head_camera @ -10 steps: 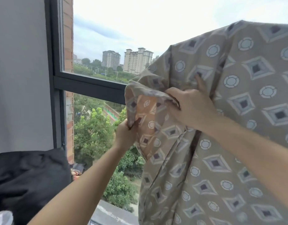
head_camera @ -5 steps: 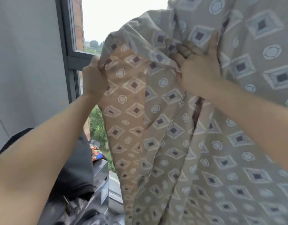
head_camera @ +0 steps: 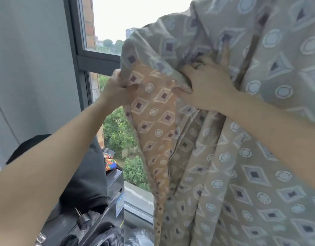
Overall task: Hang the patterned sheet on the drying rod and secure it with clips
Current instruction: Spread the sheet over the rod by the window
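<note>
Daylight pours in through the dark-framed glass window [head_camera: 107,32] at upper centre, its overcast sky blown out white. The backlit grey-and-tan diamond-patterned sheet [head_camera: 224,157] glows softly. Lower left lies in shadow; frame edges bend and blur slightly.

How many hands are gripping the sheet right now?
2. The left hand pinches the sheet's left edge by the window; the right hand bunches fabric further right. No clips visible.

Below your left forearm sits a dark machine [head_camera: 116,196], just beside the window ledge [head_camera: 138,194]. A black cloth [head_camera: 85,174] drapes its top, a colourful item [head_camera: 109,163] lying just behind.
</note>
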